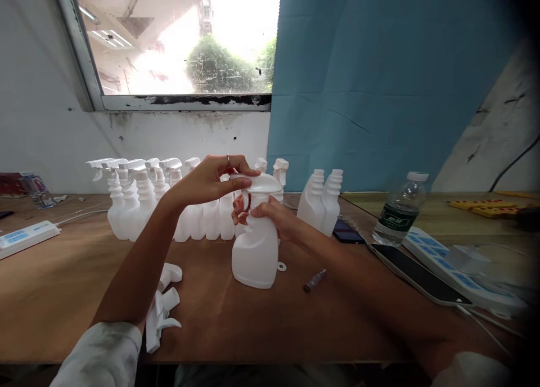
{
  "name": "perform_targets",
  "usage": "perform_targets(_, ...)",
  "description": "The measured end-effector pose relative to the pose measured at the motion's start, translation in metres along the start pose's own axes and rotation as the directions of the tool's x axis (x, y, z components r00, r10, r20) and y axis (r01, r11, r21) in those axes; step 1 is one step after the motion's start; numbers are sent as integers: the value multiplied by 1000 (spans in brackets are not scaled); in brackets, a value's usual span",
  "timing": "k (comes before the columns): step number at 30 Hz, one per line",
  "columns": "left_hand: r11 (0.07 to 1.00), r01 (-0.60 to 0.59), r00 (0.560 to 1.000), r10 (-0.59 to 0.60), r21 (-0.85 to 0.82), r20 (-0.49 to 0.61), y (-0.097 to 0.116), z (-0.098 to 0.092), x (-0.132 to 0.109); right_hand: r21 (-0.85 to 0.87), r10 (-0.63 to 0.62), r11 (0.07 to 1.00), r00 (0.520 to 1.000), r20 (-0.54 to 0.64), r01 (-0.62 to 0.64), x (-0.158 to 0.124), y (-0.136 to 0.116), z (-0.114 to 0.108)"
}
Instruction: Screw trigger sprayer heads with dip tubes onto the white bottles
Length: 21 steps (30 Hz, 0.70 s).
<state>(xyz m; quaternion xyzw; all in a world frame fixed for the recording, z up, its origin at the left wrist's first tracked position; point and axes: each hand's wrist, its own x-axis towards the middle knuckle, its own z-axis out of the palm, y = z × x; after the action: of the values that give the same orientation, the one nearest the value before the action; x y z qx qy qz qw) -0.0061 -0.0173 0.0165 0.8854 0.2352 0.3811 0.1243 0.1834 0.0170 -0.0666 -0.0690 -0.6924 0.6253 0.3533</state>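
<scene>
In front of me a white plastic spray bottle (255,252) stands upright on the brown table. A white trigger spray head (264,183) sits over its neck. My left hand (217,176) is closed on the front end of the spray head, thumb and fingers pinching it. My right hand (274,215) wraps round the neck just under the head; its fingers come out on the far side and partly hide the collar. Loose white trigger spray heads (158,314) lie by my left forearm, which covers part of them. A small white ring (282,267) rests beside the bottle's base.
Behind stand several white bottles with spray heads (135,201), and two bottles without heads (318,204). To the right are a water bottle (396,212), a phone (415,271), a power strip (459,280) and a small dark-ended clear piece (314,281). Another power strip (29,238) is left.
</scene>
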Motion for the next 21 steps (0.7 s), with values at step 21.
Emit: perform_targets(21,970,60,991,-29,-237,132,-11,-6,-1,29,0,1000,993,120,-3,-2,4,-2)
